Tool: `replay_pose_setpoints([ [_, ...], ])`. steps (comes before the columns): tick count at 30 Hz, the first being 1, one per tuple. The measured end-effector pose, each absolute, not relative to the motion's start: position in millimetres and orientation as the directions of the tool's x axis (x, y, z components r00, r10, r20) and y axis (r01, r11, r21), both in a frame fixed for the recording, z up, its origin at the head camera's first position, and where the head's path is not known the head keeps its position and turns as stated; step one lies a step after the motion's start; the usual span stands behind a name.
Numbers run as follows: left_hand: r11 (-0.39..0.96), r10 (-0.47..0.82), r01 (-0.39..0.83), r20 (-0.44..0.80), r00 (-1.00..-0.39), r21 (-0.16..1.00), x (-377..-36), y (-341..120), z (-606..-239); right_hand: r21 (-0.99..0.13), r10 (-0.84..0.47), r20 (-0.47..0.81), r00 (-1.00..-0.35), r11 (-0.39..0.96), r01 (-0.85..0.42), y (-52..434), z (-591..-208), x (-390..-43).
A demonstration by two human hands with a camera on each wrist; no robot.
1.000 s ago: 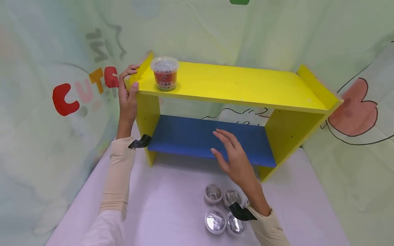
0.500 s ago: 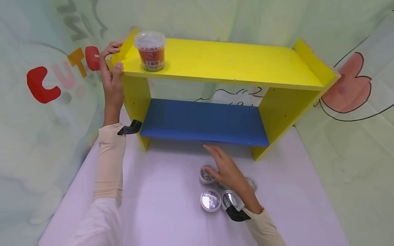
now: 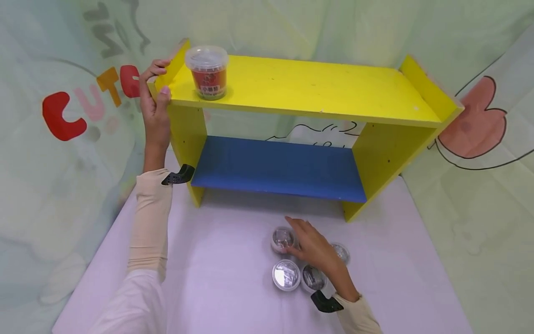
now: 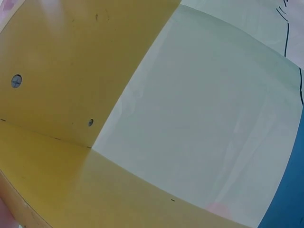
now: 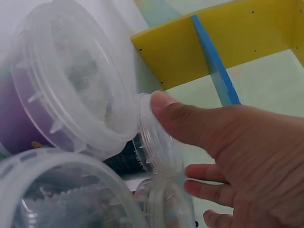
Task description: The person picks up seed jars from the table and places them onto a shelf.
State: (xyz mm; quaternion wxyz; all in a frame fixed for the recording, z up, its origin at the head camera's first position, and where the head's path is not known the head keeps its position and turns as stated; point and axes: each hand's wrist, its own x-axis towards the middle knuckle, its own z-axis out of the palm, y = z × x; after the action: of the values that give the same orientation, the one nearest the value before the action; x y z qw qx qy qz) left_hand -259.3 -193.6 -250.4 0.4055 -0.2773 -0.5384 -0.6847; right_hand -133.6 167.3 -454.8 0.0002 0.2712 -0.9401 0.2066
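White cloth (image 3: pixel 225 278) carries round, clear-lidded plastic tubs (image 3: pixel 286 275), perhaps dark inside; I see the right hand (image 3: pixel 314 248) close to them, thumb and fingers apart, the left hand (image 3: pixel 156 118) gripping the yellow shelf (image 3: pixel 300 86).

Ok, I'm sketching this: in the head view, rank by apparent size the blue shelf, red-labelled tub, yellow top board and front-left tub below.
1. Yellow top board
2. Blue shelf
3. Red-labelled tub
4. Front-left tub below

The tubs' true order is unsure: the upper may stand nearer the camera.
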Motion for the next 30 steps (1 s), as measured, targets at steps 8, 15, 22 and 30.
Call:
replay_pose_setpoints([
  [8,-0.090,-0.259,0.840,0.801,-0.539,0.536,-256.3,-194.0,-249.6,-0.386,-0.515,0.002,-0.857,0.790,-0.476,165.6,-462.2,-136.5],
  [15,-0.065,-0.243,0.838,0.806,-0.540,0.542,-255.2,-193.3,-249.7,-0.373,-0.506,-0.044,-0.861,0.808,-0.456,164.8,-467.0,-137.8],
  [22,-0.044,-0.239,0.841,0.811,-0.533,0.539,-253.1,-191.2,-248.9,-0.366,-0.506,-0.043,-0.862,0.810,-0.457,165.5,-466.8,-135.5],
  [30,-0.031,-0.241,0.837,0.808,-0.537,0.547,-253.8,-192.8,-250.3,-0.377,-0.495,-0.046,-0.868,0.813,-0.443,164.0,-464.9,-134.7],
])
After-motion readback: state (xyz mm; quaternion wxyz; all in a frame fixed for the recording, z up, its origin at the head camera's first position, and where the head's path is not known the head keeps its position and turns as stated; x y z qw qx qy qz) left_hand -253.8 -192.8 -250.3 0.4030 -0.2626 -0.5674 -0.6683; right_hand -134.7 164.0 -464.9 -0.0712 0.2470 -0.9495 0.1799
